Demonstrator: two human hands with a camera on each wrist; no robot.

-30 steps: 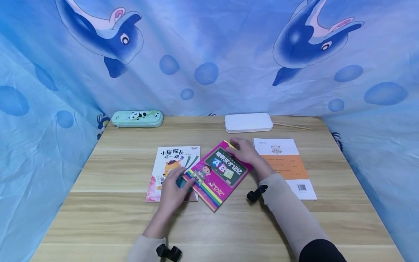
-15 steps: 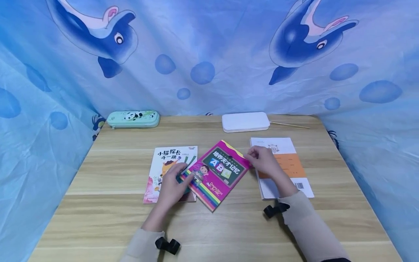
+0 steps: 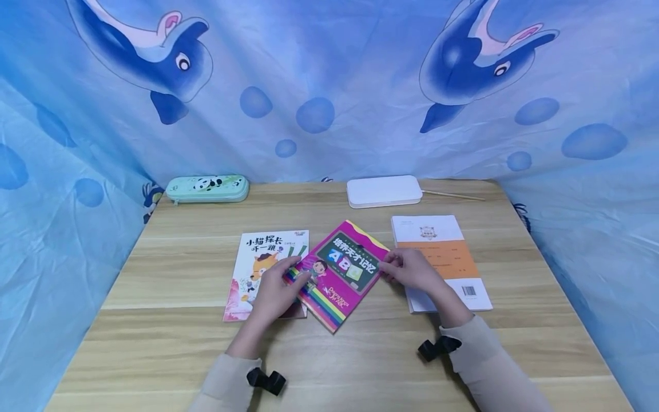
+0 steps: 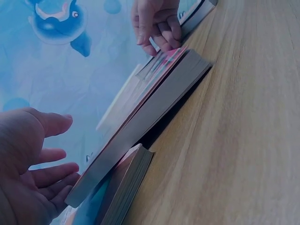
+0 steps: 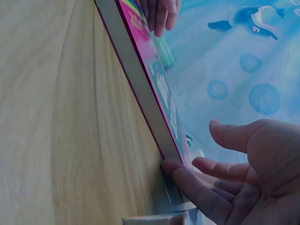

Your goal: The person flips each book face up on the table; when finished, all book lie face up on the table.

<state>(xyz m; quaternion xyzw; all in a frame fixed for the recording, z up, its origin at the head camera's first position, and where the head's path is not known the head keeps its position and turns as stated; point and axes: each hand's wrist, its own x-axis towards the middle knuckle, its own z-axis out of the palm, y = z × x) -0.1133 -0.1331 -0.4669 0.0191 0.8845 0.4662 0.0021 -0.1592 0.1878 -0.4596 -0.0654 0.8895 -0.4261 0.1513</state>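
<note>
A thick magenta book [image 3: 342,274] with a chalkboard and ABC on its cover lies turned at an angle. Its left corner overlaps a white picture book [image 3: 242,286] with a cartoon cat, leaving a gap under it in the left wrist view. My left hand [image 3: 275,289] is at that corner, its fingertips against the book's edge and the thumb [image 4: 56,124] held apart. At the right corner, my right hand [image 3: 412,269] touches the edge of the magenta book [image 5: 159,93] with loosely bent fingers. The thumb [image 5: 229,136] there stands away from the cover.
Right of the magenta book lies a white and orange book [image 3: 443,257], back cover up, partly behind my right hand. Along the table's back edge are a green panda pencil case [image 3: 208,189], a white flat case [image 3: 384,191] and a thin stick [image 3: 453,195]. A blue dolphin curtain [image 3: 288,68] hangs behind.
My right hand has left the top of the magenta book, swung out to the right and come down to its right corner. The left hand stays at the left corner.
</note>
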